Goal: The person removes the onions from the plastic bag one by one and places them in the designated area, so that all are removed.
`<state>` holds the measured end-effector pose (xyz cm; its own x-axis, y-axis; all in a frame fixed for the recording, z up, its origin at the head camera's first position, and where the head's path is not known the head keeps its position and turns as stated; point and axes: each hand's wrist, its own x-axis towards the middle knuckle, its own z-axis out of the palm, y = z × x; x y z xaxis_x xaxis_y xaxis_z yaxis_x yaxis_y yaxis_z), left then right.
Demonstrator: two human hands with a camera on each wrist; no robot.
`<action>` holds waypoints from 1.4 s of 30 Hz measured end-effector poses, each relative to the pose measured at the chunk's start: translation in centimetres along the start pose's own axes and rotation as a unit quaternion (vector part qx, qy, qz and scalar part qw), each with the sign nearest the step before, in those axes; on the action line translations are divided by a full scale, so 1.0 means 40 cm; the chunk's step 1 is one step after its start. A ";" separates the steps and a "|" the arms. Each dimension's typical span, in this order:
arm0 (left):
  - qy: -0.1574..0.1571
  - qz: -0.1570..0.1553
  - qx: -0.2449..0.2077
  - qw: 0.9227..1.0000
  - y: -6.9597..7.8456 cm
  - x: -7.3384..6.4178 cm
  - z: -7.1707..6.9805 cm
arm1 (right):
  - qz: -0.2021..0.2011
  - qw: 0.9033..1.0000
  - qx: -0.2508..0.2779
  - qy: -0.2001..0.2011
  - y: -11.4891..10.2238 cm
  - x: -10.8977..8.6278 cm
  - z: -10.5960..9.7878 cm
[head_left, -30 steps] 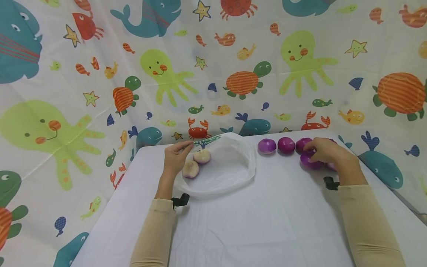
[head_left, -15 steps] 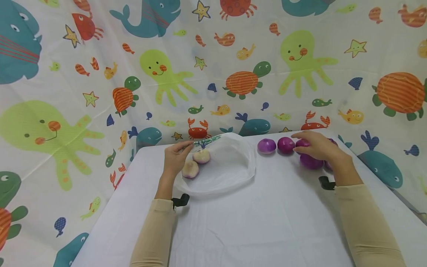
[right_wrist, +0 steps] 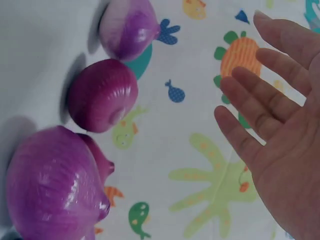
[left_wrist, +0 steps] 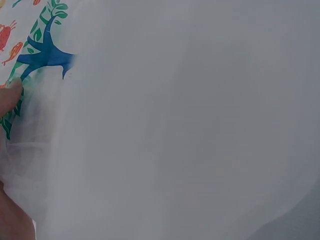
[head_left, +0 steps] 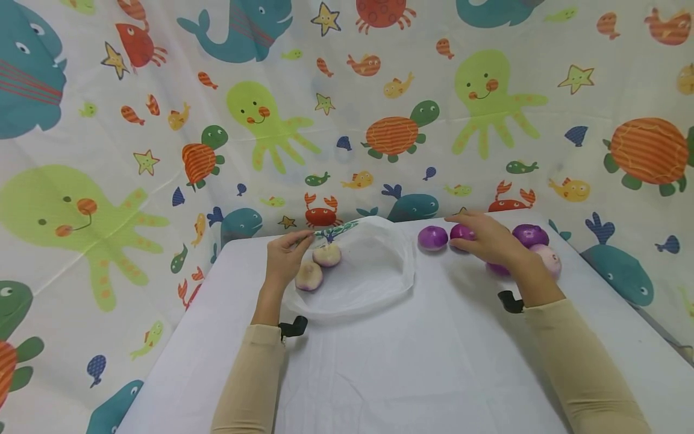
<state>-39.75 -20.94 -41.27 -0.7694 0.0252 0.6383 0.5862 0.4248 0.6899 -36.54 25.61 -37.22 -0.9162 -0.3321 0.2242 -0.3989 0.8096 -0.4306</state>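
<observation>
My left hand (head_left: 284, 258) pinches the green-patterned rim of a thin white plastic bag (head_left: 368, 280), whose mouth stands wide. Inside, at the left, lie two round pale vegetables with purple undersides, a rear one (head_left: 328, 255) and a front one (head_left: 309, 275). The left wrist view is mostly filled by the bag wall (left_wrist: 165, 120). My right hand (head_left: 488, 241), fingers spread and holding nothing, hovers over a row of purple onions, its fingertips overlapping the second onion (head_left: 462, 232) in the head view. The right wrist view shows a big onion (right_wrist: 55, 185) and a dark red one (right_wrist: 102, 95).
The leftmost onion (head_left: 432, 238) sits between the bag and my right hand. Behind the right wrist are another purple onion (head_left: 530, 235) and a pale pinkish one (head_left: 547, 259). A cloth printed with sea animals (head_left: 336, 120) hangs behind the white-covered table (head_left: 390, 374).
My right hand has come off the right-hand group of onions, spread its fingers and moved left along the row. The left hand has stayed at the bag rim.
</observation>
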 end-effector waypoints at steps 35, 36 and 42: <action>-0.001 -0.001 -0.006 1.000 0.078 -0.012 -0.004 | -0.117 0.993 0.030 -0.017 -0.217 0.086 0.147; -0.002 -0.002 -0.006 1.000 0.084 -0.013 -0.005 | -0.123 0.992 0.029 -0.023 -0.224 0.090 0.155; -0.003 -0.002 0.000 1.000 0.085 -0.014 -0.006 | -0.170 0.984 0.023 -0.042 -0.254 0.117 0.216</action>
<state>-37.26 -19.71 -39.19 -0.7733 0.0285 0.6334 0.5828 0.4254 0.6924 -37.12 11.65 -39.34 -0.7280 -0.6210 0.2905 -0.6832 0.6218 -0.3829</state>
